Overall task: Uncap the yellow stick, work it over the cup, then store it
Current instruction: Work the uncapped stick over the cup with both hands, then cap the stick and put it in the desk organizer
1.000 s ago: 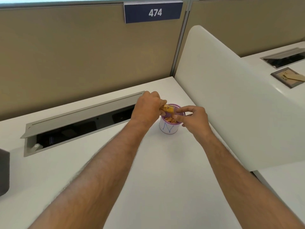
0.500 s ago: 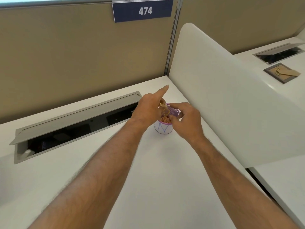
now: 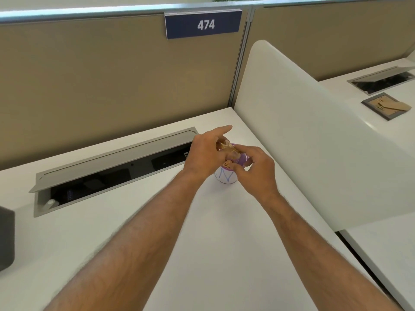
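A small white cup (image 3: 226, 177) with a purple rim and a blue scribble stands on the white desk, with orange-brown bits inside. My left hand (image 3: 205, 153) holds the yellow stick (image 3: 226, 148) tilted just above the cup's mouth, index finger stretched out. My right hand (image 3: 257, 168) is right beside it on the cup's right side, fingertips pinched at the stick's lower end over the rim. The stick is blurred and mostly hidden by my fingers, so I cannot tell whether a cap is on it.
An open cable tray (image 3: 107, 176) with a raised grey lid runs along the desk to the left of the cup. A white divider panel (image 3: 314, 140) stands close on the right. A dark object (image 3: 5, 239) sits at the left edge. A tan partition carries a sign reading 474 (image 3: 203, 24).
My left hand tipped the stick from lying across the cup to a steeper tilt and stretched its index finger out. My right hand closed in on the stick's lower end.
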Tool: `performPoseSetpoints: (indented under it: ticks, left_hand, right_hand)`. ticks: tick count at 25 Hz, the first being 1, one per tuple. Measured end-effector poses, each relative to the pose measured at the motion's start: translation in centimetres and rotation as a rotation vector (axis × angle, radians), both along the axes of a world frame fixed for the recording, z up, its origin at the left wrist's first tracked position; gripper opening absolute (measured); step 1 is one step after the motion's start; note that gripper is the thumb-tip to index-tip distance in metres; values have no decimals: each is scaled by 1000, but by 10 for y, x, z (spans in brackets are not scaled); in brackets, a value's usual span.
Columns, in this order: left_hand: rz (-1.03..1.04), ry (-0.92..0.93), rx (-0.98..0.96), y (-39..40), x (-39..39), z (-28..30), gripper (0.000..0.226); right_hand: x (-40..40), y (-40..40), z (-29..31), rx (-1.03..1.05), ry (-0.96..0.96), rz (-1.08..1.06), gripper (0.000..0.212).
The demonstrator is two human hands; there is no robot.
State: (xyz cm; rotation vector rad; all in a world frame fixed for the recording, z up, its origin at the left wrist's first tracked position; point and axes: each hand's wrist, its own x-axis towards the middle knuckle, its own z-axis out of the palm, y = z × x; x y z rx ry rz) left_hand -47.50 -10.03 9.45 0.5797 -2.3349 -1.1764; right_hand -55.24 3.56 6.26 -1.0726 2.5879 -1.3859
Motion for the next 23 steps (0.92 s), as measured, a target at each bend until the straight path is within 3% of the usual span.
performPoseSetpoints:
  ticks: [3, 7, 9, 12, 16, 20, 23]
  left_hand:
    - [68, 83, 193, 2, 25, 8, 43]
    - [148, 129, 450, -2, 75, 16, 33]
    - [144, 80, 412, -2, 103, 18, 32]
    - [130, -45, 195, 1, 146, 17, 34]
    - [176, -26, -3, 11, 204, 18, 36]
    - [253, -10, 24, 29, 264, 6, 30]
    - [370, -16, 104, 41, 310, -12, 25]
  right_hand:
    - [11, -2, 14, -101, -156, 5, 33]
    - [37, -1, 38, -178, -299, 94, 30]
    - [57, -3, 50, -166, -303, 163, 30]
    - [91, -6, 64, -93, -241, 282, 29]
    - [144, -15, 78, -26, -101, 385, 26]
    - [202, -22, 77, 48, -68, 484, 36]
    - [242, -12, 57, 46, -165, 517, 52]
